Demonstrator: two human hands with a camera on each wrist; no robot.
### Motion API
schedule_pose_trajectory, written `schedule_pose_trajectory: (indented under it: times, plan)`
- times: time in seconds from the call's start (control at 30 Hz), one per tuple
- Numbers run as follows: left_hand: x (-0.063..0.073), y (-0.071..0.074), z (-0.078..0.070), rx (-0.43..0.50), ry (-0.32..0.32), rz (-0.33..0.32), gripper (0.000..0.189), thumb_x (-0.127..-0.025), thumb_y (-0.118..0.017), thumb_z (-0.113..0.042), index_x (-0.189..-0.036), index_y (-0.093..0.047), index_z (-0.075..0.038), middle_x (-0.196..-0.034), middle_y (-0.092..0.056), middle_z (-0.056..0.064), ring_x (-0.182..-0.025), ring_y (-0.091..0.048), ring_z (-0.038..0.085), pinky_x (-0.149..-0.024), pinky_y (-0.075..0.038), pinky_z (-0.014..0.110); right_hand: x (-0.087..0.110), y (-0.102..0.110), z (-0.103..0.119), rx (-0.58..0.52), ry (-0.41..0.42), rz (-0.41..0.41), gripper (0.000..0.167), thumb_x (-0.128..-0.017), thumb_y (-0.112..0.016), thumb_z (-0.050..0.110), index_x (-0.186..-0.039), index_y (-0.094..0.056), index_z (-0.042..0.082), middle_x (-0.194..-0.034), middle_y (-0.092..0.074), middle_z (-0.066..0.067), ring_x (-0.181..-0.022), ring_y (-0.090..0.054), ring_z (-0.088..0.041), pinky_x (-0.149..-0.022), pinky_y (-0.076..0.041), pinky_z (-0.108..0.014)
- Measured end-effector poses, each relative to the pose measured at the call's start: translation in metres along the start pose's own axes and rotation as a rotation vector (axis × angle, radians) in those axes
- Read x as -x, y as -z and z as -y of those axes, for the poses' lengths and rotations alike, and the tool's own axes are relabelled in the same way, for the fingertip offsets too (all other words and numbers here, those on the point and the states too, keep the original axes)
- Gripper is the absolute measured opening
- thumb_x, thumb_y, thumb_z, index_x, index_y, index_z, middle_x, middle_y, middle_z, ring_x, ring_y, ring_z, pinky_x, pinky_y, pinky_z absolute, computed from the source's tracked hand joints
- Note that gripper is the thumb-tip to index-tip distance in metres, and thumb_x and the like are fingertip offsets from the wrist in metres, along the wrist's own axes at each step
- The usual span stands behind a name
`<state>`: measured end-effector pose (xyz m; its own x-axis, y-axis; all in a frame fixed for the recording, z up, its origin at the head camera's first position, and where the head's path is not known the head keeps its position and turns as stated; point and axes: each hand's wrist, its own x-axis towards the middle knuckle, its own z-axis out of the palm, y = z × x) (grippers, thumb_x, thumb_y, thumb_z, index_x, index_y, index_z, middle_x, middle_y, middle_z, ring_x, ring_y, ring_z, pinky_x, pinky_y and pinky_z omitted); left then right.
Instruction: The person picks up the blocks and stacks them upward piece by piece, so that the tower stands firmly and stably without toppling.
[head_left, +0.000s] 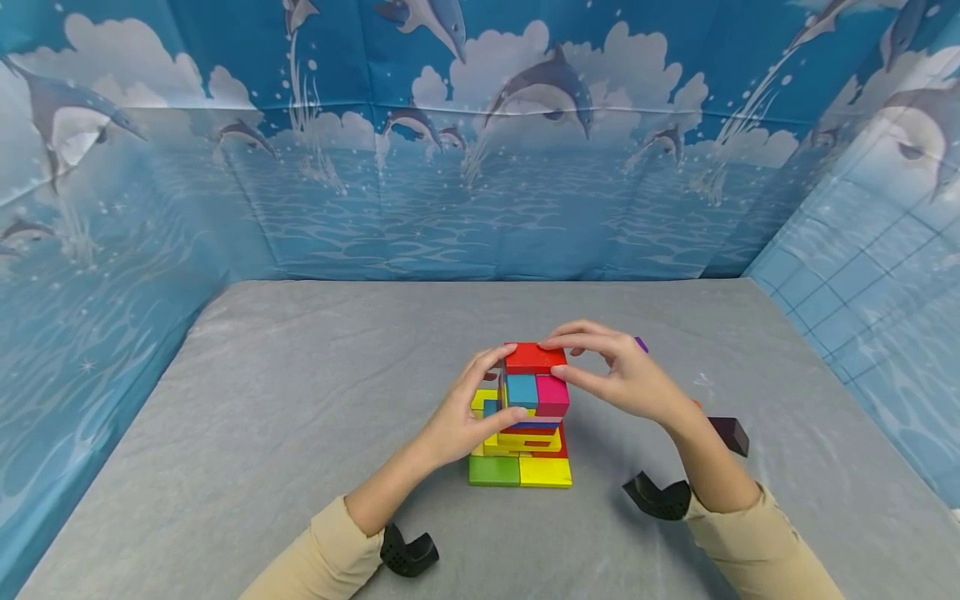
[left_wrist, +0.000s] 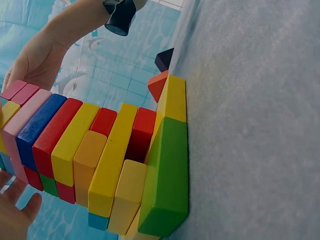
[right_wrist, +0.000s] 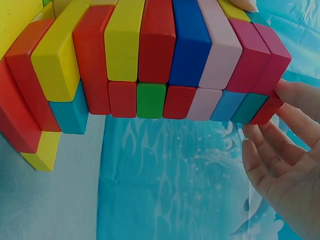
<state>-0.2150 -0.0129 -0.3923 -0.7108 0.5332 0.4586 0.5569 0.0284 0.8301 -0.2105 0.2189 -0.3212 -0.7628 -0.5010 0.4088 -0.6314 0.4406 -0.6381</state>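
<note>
In front of me a tower of painted wooden blocks (head_left: 551, 396) rises from a base with green (head_left: 493, 472) and yellow (head_left: 546, 473) blocks showing at the front. A red block (head_left: 534, 360) lies across the top. My left hand (head_left: 459, 421) cups the tower's left side, its fingertips at the red block's left edge and its thumb extended across the front. From the right, my right hand (head_left: 626, 377) pinches the red block's right end between thumb and fingers. Blue, pink and yellow layers (right_wrist: 121, 55) show in the right wrist view.
A dark block (head_left: 729, 436) lies on the grey cloth (head_left: 300, 433), right of the tower, with an orange block (left_wrist: 157, 86) near it. Part of a purple piece (head_left: 641, 343) shows behind my right hand. Black wrist mounts (head_left: 408, 552) hang below both sleeves. Dolphin-print curtains (head_left: 420, 208) surround the surface.
</note>
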Motion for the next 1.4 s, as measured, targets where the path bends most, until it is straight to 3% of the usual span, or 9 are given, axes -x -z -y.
schedule_pose_trajectory:
  times: [0.13,0.37,0.47,0.57,0.7,0.83,1.0,1.2,1.4]
  plan:
    - [0.0,0.0,0.0,-0.006,-0.006,0.004,0.066,-0.086,-0.06,-0.041,-0.142,-0.028,-0.024,-0.138,-0.034,0.001,-0.12,-0.037,0.016,-0.093,-0.04,0.048,0.0,0.0,-0.001,-0.002,0.011,-0.008,0.034,-0.079,-0.068,0.0,-0.112,-0.064,0.008,-0.111,-0.059,-0.002,-0.099,-0.051,-0.012,-0.078,-0.047,-0.026]
    - [0.0,-0.001,0.001,-0.008,-0.011,-0.004,0.066,-0.086,-0.059,-0.041,-0.142,-0.028,-0.023,-0.138,-0.034,0.002,-0.119,-0.038,0.018,-0.092,-0.039,0.052,-0.001,0.005,-0.012,-0.052,0.001,-0.04,0.034,-0.083,-0.061,-0.004,-0.116,-0.061,0.004,-0.113,-0.059,-0.006,-0.099,-0.052,-0.009,-0.076,-0.047,-0.02]
    - [0.0,-0.001,0.002,-0.01,-0.008,-0.012,0.066,-0.086,-0.058,-0.044,-0.141,-0.028,-0.023,-0.138,-0.035,0.002,-0.119,-0.038,0.018,-0.092,-0.04,0.052,0.0,0.014,-0.038,-0.025,-0.083,-0.108,0.032,-0.088,-0.056,-0.002,-0.119,-0.059,0.004,-0.115,-0.058,-0.009,-0.099,-0.054,-0.011,-0.077,-0.046,-0.018]
    - [0.0,-0.001,0.001,-0.012,-0.007,-0.017,0.066,-0.086,-0.058,-0.045,-0.141,-0.029,-0.022,-0.137,-0.035,0.002,-0.119,-0.038,0.017,-0.091,-0.041,0.05,0.004,0.022,-0.075,0.052,-0.207,-0.141,0.031,-0.091,-0.054,0.006,-0.122,-0.057,0.004,-0.118,-0.057,-0.014,-0.101,-0.053,-0.018,-0.08,-0.046,-0.026]
    - [0.001,-0.001,0.001,-0.014,-0.006,-0.012,0.066,-0.086,-0.058,-0.044,-0.141,-0.029,-0.022,-0.137,-0.035,0.001,-0.119,-0.038,0.016,-0.092,-0.042,0.044,0.019,0.032,-0.122,0.113,-0.349,-0.11,0.033,-0.092,-0.053,0.006,-0.124,-0.053,-0.002,-0.121,-0.053,-0.023,-0.107,-0.049,-0.033,-0.084,-0.043,-0.047]
    - [0.0,-0.001,0.002,-0.019,-0.007,-0.009,0.066,-0.086,-0.058,-0.044,-0.141,-0.029,-0.023,-0.137,-0.035,0.0,-0.119,-0.038,0.016,-0.093,-0.042,0.043,0.036,0.042,-0.148,0.102,-0.471,-0.04,0.035,-0.091,-0.053,0.002,-0.125,-0.049,-0.005,-0.125,-0.047,-0.027,-0.112,-0.043,-0.042,-0.089,-0.036,-0.057]
    - [0.0,-0.001,0.002,-0.014,-0.011,-0.013,0.066,-0.086,-0.058,-0.045,-0.14,-0.029,-0.022,-0.137,-0.035,0.002,-0.119,-0.037,0.017,-0.093,-0.041,0.046,0.048,0.048,-0.159,0.092,-0.568,0.039,0.04,-0.089,-0.055,0.001,-0.127,-0.047,-0.006,-0.126,-0.043,-0.029,-0.113,-0.042,-0.043,-0.094,-0.033,-0.058]
    - [-0.001,-0.001,0.001,-0.009,-0.014,-0.012,0.066,-0.086,-0.059,-0.043,-0.141,-0.029,-0.022,-0.137,-0.035,0.002,-0.119,-0.038,0.017,-0.092,-0.041,0.047,0.052,0.046,-0.164,0.112,-0.645,0.017,0.04,-0.088,-0.06,0.009,-0.124,-0.051,-0.005,-0.124,-0.045,-0.028,-0.107,-0.048,-0.041,-0.089,-0.039,-0.052]
    - [-0.001,0.0,0.0,-0.01,-0.012,-0.009,0.065,-0.086,-0.061,-0.037,-0.141,-0.029,-0.022,-0.137,-0.035,0.001,-0.119,-0.038,0.016,-0.092,-0.041,0.047,0.051,0.045,-0.16,0.162,-0.604,-0.008,0.04,-0.087,-0.063,0.022,-0.118,-0.055,-0.003,-0.115,-0.052,-0.024,-0.101,-0.051,-0.035,-0.084,-0.043,-0.048]
